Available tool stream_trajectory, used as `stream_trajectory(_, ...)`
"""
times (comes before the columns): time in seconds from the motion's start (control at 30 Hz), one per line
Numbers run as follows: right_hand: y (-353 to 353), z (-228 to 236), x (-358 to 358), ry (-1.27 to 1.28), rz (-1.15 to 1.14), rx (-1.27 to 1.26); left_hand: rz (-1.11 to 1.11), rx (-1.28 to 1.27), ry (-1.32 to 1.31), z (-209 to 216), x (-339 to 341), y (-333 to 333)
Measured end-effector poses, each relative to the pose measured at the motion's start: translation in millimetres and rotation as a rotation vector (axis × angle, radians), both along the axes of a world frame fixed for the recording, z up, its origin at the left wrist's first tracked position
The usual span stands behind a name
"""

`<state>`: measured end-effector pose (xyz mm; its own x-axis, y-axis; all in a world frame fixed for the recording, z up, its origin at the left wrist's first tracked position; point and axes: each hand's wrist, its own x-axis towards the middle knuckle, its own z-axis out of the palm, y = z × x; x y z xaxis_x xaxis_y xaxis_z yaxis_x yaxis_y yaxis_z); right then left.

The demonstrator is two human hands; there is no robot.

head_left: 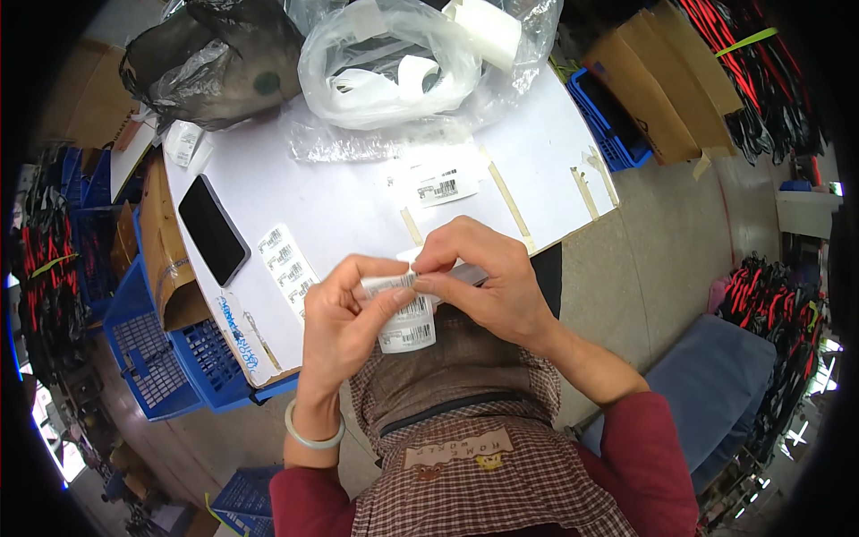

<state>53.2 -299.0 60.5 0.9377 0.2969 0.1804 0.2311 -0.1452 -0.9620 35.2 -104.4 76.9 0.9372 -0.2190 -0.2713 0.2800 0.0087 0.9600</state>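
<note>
A short strip of white barcode labels (pixel 410 338) is held up in front of my apron, near the table's front edge. My left hand (pixel 344 318) grips it, with thumb and fingers closed on its upper part. The fingertips of my right hand (pixel 488 282) are pinched together at the strip's top corner, touching it. What exactly lies between those fingertips is partly hidden. To the left, a longer sheet of barcode labels (pixel 288 267) lies flat on the white table (pixel 344 201). Further off lie more barcode labels (pixel 440 186).
A black phone (pixel 215 230) lies at the table's left. Clear plastic bags (pixel 322 80) with white label rolls and a black bag (pixel 224 67) fill the far side. Blue crates (pixel 143 336) stand left. At right are a cardboard box (pixel 658 76) and a cloth-covered seat (pixel 698 385).
</note>
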Motion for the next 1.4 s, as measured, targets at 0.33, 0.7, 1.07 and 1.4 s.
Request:
stream_trajectory(0.33, -45, 5, 8, 0.608, -0.094, 0.186, -0.01, 0.256, 0.268, -26, -29, 31)
stream_trajectory(0.7, -20, -23, 18, 0.604, -0.018, -0.182, -0.157, 0.574, 0.154, -44, 7, -4)
stream_trajectory(1.07, -16, -22, 17, 0.557, -0.032, -0.272, -0.172, 0.519, 0.182, -43, 14, -2)
stream_trajectory(1.4, -14, -21, 15, 0.257, -0.072, -0.342, -0.142, 0.832, -0.135, -40, 20, -21)
